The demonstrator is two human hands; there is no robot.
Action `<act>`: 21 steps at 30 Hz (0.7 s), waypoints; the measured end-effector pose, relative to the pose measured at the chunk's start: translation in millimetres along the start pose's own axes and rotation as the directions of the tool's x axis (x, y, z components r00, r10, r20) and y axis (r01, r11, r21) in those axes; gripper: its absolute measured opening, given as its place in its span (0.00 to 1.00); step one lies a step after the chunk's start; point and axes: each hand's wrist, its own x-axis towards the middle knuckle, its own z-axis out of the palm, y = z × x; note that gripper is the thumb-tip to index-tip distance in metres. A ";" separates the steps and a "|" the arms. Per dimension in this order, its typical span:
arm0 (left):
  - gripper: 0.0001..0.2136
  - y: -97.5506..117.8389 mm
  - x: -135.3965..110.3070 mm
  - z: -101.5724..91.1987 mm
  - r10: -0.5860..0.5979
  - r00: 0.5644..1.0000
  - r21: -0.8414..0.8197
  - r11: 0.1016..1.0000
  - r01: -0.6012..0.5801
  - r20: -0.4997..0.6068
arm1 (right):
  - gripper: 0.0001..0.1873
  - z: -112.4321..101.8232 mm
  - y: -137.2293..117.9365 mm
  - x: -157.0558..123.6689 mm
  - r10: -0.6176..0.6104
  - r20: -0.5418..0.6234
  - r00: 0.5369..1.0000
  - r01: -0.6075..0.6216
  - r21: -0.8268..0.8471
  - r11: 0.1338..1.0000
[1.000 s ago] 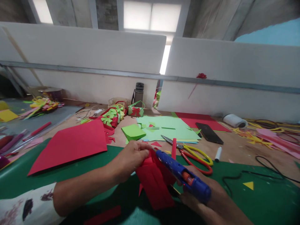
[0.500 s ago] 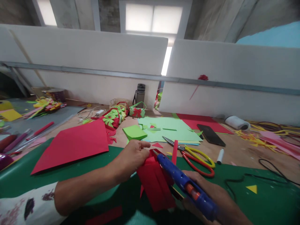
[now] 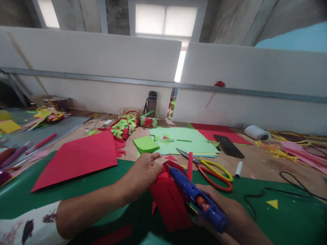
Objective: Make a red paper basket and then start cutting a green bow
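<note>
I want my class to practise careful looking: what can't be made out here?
All in the head view:
Gun handle: hidden by the barrel and right grip.
Folded red paper: partly hidden by the left grip and gun; whether the nozzle touches it is too small to tell.
Bottle base: hidden by the green basket.
Black cord: cut off by the right edge.

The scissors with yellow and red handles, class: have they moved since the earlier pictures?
No, not visibly. The scissors keep the same place and angle against the dark phone; only the whole view shifts slightly.
</note>
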 end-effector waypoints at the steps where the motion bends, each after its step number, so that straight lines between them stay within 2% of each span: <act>1: 0.31 -0.1 0.0 0.0 0.000 1.000 0.001 1.000 0.000 0.002 | 0.23 -0.1 -0.4 -0.2 0.001 0.001 1.000 -0.001 0.001 1.000; 9: 0.31 -6.4 3.9 -0.9 0.011 1.000 0.043 0.999 -0.012 0.006 | 0.22 -0.3 -4.0 1.1 0.006 -0.012 1.000 -0.006 0.007 1.000; 17: 0.32 -2.1 1.4 1.1 0.018 1.000 0.039 0.999 -0.018 -0.003 | 0.23 -1.4 -2.2 0.0 0.026 0.018 0.999 -0.026 -0.024 0.999; 21: 0.32 -0.6 0.4 1.1 0.008 1.000 0.047 0.999 -0.008 -0.017 | 0.22 -1.7 -0.9 -1.3 0.059 -0.009 0.998 -0.059 -0.045 0.997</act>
